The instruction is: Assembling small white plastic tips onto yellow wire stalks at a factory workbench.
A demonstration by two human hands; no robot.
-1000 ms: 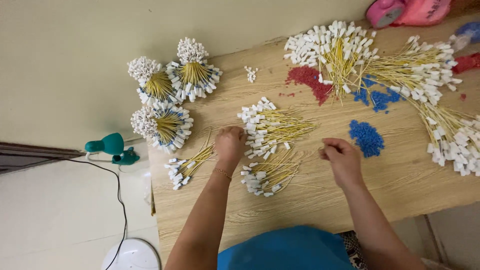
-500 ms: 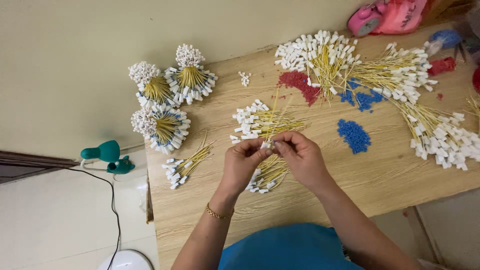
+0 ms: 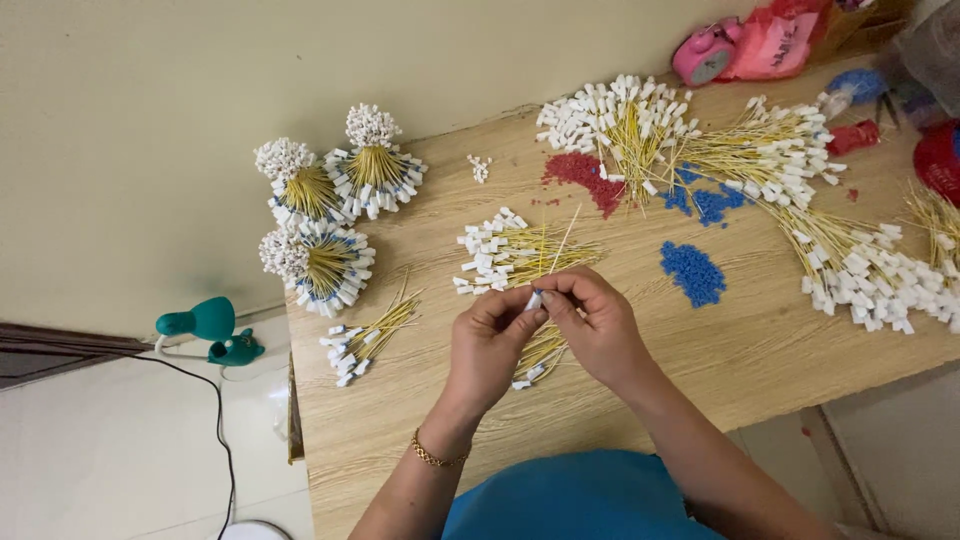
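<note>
Both hands now meet over the bench (image 3: 760, 350): the left hand (image 3: 487, 345) and right hand (image 3: 597, 325), well apart a second ago, pinch one small white-tipped yellow wire (image 3: 534, 298) between their fingertips. Under them lies a loose wire pile (image 3: 540, 355), and just beyond a larger wire heap (image 3: 515, 252). Farther off sit blue beads (image 3: 692, 272), red beads (image 3: 583, 176) and round tied bundles (image 3: 330, 205).

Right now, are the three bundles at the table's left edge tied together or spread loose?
Tied: each of the three bundles is gathered at its middle, with white ends fanning outward. What binds them cannot be seen.
</note>
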